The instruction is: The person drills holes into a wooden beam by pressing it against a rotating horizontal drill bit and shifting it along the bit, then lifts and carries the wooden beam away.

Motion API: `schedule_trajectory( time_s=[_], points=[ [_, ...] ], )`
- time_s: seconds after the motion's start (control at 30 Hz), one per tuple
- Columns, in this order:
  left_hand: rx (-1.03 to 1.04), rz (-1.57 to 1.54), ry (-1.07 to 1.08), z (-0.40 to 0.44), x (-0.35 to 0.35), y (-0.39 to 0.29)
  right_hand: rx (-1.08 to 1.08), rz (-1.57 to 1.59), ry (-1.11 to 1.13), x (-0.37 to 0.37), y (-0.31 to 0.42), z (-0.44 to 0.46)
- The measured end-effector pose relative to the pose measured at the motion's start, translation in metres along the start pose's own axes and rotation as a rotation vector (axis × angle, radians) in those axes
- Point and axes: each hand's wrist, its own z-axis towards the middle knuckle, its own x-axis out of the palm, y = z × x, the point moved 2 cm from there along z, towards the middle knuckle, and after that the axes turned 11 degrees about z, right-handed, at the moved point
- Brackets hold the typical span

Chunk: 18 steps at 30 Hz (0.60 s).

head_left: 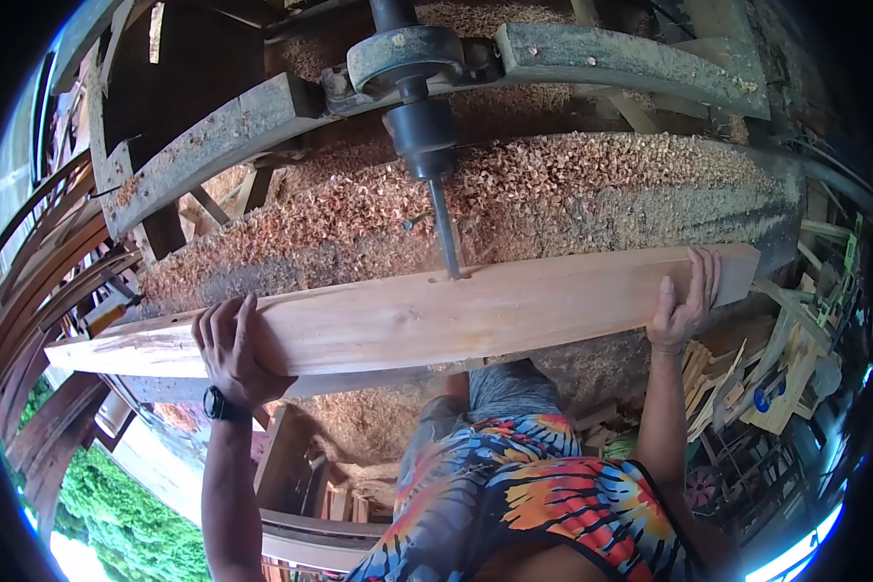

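Far left, curved wooden strips (39, 267) sweep down the edge, their lower ends cut off by the dark rim of the lens. Next in, a yellow-handled tool (105, 315) sits just beside the tapering end of the wooden plank (388, 315), its exact kind hard to make out.

And here's the left grip (233, 351), a dark watch (215, 403) at its wrist: fingers partly curled over the plank's upper face, palm down at the near edge, firm hold inboard of that left end. Anything tucked underneath is hidden.

Now the middle, and the plank stretches right across between the two hands, over the shavings-strewn counter (737, 215). Down comes the line of the drill chuck (422, 138) to the drill bit (443, 228), its tip meeting the plank's far edge beside a dark hole; how deep it sits, I can't tell.

Over to the right grip (684, 303): thumb and bent fingers spread slightly apart on the face, holding the plank close to its right end. Beyond, wood scraps (791, 378) lie in a jumbled heap, the outermost pieces lost in shadow.
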Motion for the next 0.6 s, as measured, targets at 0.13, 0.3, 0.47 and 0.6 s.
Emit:
schedule_trajectory(
  time_s=[0.13, 0.3, 0.47, 0.6],
  points=[
    [0.005, 0.012, -0.014, 0.002, 0.002, 0.002, 0.006, -0.002, -0.003, 0.002, 0.000, 0.002],
    [0.004, 0.010, -0.006, 0.005, -0.001, 0.002, 0.003, -0.003, -0.005, 0.001, 0.003, 0.009],
    [-0.005, 0.001, -0.028, 0.003, 0.002, 0.003, -0.018, 0.021, -0.016, 0.005, -0.001, 0.013],
    [-0.010, -0.005, -0.027, 0.005, 0.002, 0.004, -0.028, 0.017, -0.028, 0.007, -0.002, 0.019]
  ],
)
